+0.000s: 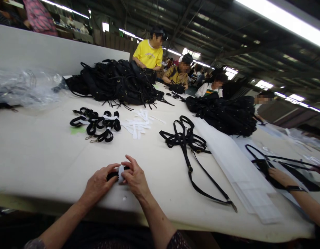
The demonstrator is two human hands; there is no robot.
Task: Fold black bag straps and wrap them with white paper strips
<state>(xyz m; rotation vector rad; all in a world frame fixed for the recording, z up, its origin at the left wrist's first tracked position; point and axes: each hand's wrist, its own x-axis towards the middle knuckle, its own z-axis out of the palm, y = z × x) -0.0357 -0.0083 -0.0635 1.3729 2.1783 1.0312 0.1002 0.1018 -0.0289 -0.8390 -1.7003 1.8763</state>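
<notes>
Close to the table's front edge, my left hand grips a folded black strap between thumb and fingers. A white paper band goes around the strap's middle. From the other side, the thumb and fingers of my right hand pinch at that band and the strap end. Beyond my hands lie several coiled black straps with white bands and metal clips. Beside them is a loose heap of white paper strips. Unfolded black straps with buckles lie tangled to the right, one end with a metal hook.
A large pile of black bags is at the back left, another black pile at the right. Clear plastic bags lie far left. Long white sheets run along the right. A co-worker's hand handles a black bag there.
</notes>
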